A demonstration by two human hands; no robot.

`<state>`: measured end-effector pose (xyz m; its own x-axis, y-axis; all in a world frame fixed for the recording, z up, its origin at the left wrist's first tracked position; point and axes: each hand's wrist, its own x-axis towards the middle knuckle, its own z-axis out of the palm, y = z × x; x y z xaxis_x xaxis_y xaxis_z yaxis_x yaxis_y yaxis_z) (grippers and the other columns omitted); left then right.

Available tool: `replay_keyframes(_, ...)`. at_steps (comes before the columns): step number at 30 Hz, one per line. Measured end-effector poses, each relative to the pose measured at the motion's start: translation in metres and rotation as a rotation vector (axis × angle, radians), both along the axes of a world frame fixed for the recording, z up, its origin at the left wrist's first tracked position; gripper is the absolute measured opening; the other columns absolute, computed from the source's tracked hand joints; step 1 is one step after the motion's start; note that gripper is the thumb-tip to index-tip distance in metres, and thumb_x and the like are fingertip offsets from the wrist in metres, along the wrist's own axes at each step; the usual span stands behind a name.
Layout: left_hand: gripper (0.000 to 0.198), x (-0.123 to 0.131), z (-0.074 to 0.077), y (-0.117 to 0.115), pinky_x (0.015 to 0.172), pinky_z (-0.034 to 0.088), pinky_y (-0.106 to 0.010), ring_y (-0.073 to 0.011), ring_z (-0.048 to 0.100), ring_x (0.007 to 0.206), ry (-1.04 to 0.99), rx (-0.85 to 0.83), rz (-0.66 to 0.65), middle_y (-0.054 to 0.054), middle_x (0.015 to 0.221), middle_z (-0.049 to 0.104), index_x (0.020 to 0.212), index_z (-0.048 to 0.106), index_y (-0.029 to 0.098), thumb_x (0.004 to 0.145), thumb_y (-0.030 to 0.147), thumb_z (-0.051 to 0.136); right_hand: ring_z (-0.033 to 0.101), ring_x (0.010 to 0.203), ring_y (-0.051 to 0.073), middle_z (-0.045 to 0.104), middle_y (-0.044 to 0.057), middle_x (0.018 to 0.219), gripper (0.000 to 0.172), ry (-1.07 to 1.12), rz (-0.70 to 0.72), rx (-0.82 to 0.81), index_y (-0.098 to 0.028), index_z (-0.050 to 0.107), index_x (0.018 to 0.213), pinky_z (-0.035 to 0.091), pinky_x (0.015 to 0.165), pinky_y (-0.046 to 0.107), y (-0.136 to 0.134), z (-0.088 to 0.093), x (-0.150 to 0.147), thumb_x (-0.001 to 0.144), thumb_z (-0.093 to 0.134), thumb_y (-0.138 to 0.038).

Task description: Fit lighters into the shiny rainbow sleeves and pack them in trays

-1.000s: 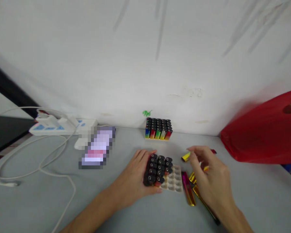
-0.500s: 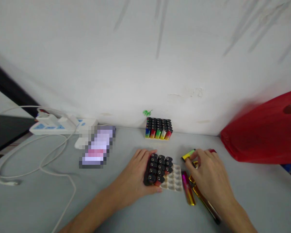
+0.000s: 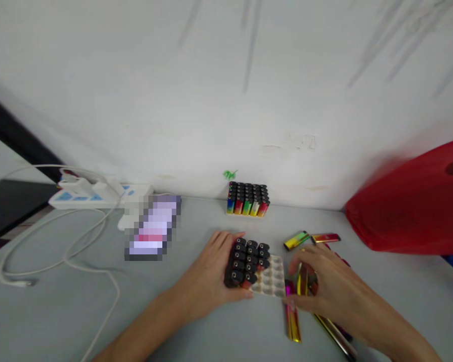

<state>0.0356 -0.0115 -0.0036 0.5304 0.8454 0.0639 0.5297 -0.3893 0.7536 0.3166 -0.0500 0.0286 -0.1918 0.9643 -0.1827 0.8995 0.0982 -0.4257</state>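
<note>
My left hand (image 3: 213,274) is wrapped round the left side of a block of black-topped lighters (image 3: 251,264), fingers behind and thumb in front. The lighters stand upright in a white tray (image 3: 274,281) whose right part shows bare pockets. Just right of the tray, my right hand (image 3: 317,281) hovers over loose shiny lighters, thumb and fingers apart. Its thumb is close to a magenta-and-gold lighter (image 3: 293,322); whether they touch I cannot tell. A gold lighter (image 3: 302,281) shows between the fingers, and others lie partly hidden under the hand.
Behind lie a green-yellow lighter (image 3: 297,240) and a red-gold lighter (image 3: 326,238). A full tray of lighters (image 3: 247,199) stands by the wall. At right is a red bag (image 3: 407,216); at left, a phone (image 3: 153,229), a power strip (image 3: 86,195) and a white cable (image 3: 115,291).
My right hand has moved toward me and opened, away from the green-yellow lighter. The magenta-and-gold lighter and the long gold one have shifted nearer me. My left hand stays put.
</note>
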Motion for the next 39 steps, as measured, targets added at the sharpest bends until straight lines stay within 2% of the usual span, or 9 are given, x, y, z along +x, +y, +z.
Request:
replay_keyframes(4, 0.100, 0.000, 0.000, 0.000, 0.121, 0.043, -0.053, -0.0362, 0.051, 0.135, -0.005, 0.009, -0.006, -0.013, 0.140, 0.058, 0.150, 0.049, 0.020, 0.067, 0.030, 0.102, 0.061, 0.099, 0.029, 0.069, 0.005, 0.103, 0.031, 0.032, 0.030, -0.049, -0.025, 0.075, 0.089, 0.045, 0.080, 0.036, 0.000, -0.004, -0.003, 0.074, 0.093, -0.043)
replay_keyframes(13, 0.096, 0.000, 0.002, -0.001, 0.121, 0.042, -0.055, -0.0361, 0.052, 0.136, -0.019, -0.002, -0.001, -0.013, 0.140, 0.057, 0.150, 0.048, 0.021, 0.070, 0.030, 0.100, 0.063, 0.087, 0.027, 0.070, 0.003, 0.092, 0.017, 0.083, -0.013, -0.068, -0.025, 0.076, 0.085, 0.042, 0.072, 0.034, -0.002, -0.009, -0.006, 0.079, 0.088, -0.035)
replay_keyframes(15, 0.092, 0.000, 0.003, -0.001, 0.121, 0.042, -0.056, -0.0362, 0.052, 0.136, -0.020, -0.004, -0.006, -0.013, 0.141, 0.057, 0.147, 0.050, 0.022, 0.070, 0.031, 0.100, 0.063, 0.086, 0.026, 0.071, 0.002, 0.093, 0.021, 0.096, -0.013, -0.079, -0.026, 0.077, 0.090, 0.042, 0.072, 0.033, -0.005, -0.006, -0.004, 0.076, 0.090, -0.035)
replay_keyframes(17, 0.089, 0.001, 0.003, -0.001, 0.121, 0.042, -0.056, -0.0365, 0.051, 0.136, -0.021, -0.006, -0.003, -0.013, 0.141, 0.057, 0.145, 0.052, 0.022, 0.071, 0.031, 0.099, 0.063, 0.090, 0.026, 0.071, 0.001, 0.097, 0.034, 0.115, 0.004, -0.094, -0.027, 0.078, 0.097, 0.044, 0.074, 0.033, -0.006, -0.003, -0.002, 0.068, 0.095, -0.034)
replay_keyframes(20, 0.090, 0.001, 0.004, 0.000, 0.121, 0.042, -0.056, -0.0368, 0.052, 0.135, -0.024, -0.010, 0.003, -0.013, 0.140, 0.057, 0.145, 0.052, 0.021, 0.069, 0.030, 0.100, 0.062, 0.097, 0.028, 0.070, 0.000, 0.103, 0.047, 0.117, 0.044, -0.119, -0.027, 0.075, 0.097, 0.046, 0.080, 0.034, -0.009, -0.003, 0.000, 0.058, 0.101, -0.032)
replay_keyframes(22, 0.093, 0.001, 0.004, 0.000, 0.121, 0.043, -0.055, -0.0366, 0.052, 0.135, -0.024, -0.010, 0.004, -0.013, 0.140, 0.057, 0.146, 0.051, 0.021, 0.067, 0.029, 0.100, 0.062, 0.098, 0.028, 0.069, 0.000, 0.103, 0.047, 0.117, 0.064, -0.135, -0.026, 0.073, 0.092, 0.046, 0.081, 0.035, -0.010, -0.003, -0.002, 0.056, 0.103, -0.031)
replay_keyframes(28, 0.096, -0.001, 0.000, 0.000, 0.121, 0.042, -0.054, -0.0361, 0.052, 0.135, -0.014, 0.015, -0.006, -0.013, 0.140, 0.057, 0.149, 0.049, 0.021, 0.069, 0.032, 0.101, 0.061, 0.090, 0.026, 0.068, 0.000, 0.094, 0.036, 0.104, 0.043, -0.151, -0.023, 0.070, 0.084, 0.043, 0.077, 0.034, -0.012, -0.001, -0.013, 0.064, 0.099, -0.028)
replay_keyframes(32, 0.098, -0.001, -0.001, 0.001, 0.122, 0.041, -0.055, -0.0367, 0.050, 0.137, -0.007, 0.018, -0.022, -0.013, 0.142, 0.056, 0.151, 0.047, 0.022, 0.070, 0.036, 0.101, 0.062, 0.090, 0.026, 0.069, 0.000, 0.094, 0.035, 0.116, -0.005, -0.179, -0.024, 0.071, 0.086, 0.043, 0.074, 0.033, -0.012, 0.000, -0.011, 0.064, 0.098, -0.028)
replay_keyframes(39, 0.099, -0.001, -0.001, 0.000, 0.121, 0.042, -0.054, -0.0355, 0.051, 0.136, -0.003, 0.018, -0.014, -0.012, 0.141, 0.056, 0.150, 0.047, 0.022, 0.069, 0.033, 0.102, 0.062, 0.083, 0.025, 0.071, -0.001, 0.090, 0.037, 0.134, -0.010, -0.157, -0.026, 0.075, 0.087, 0.041, 0.067, 0.031, -0.012, -0.003, -0.006, 0.060, 0.099, -0.033)
